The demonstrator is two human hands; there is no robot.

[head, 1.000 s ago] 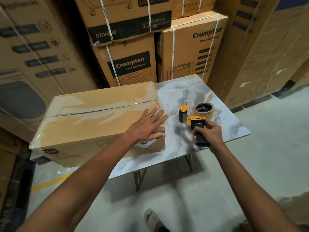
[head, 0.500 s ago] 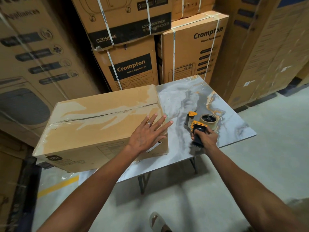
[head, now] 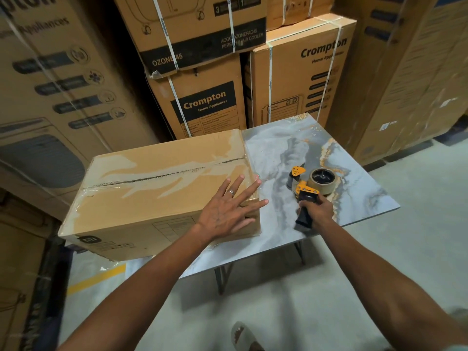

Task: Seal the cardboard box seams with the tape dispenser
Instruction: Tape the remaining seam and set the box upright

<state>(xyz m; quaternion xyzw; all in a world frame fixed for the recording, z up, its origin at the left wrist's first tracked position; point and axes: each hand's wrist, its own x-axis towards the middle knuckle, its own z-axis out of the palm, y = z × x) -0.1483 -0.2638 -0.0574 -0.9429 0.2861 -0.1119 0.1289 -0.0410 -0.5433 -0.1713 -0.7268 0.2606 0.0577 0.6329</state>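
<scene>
A brown cardboard box (head: 152, 188) lies on the left half of a marble-patterned table (head: 278, 150). Clear tape covers its top centre seam and left edge. My left hand (head: 228, 211) rests flat with fingers spread on the box's near right corner. To the right, an orange and black tape dispenser (head: 307, 191) with a brown tape roll lies on the tabletop. My right hand (head: 316, 211) is closed around its black handle.
Tall stacks of strapped Crompton appliance cartons (head: 207, 105) stand close behind and on both sides of the table. Grey concrete floor (head: 417, 224) lies to the right and in front. My sandalled foot (head: 243, 335) shows below.
The dispenser in my right hand has dropped onto the table, a little farther from me. My left hand stays flat on the box corner. The view has shifted slightly.
</scene>
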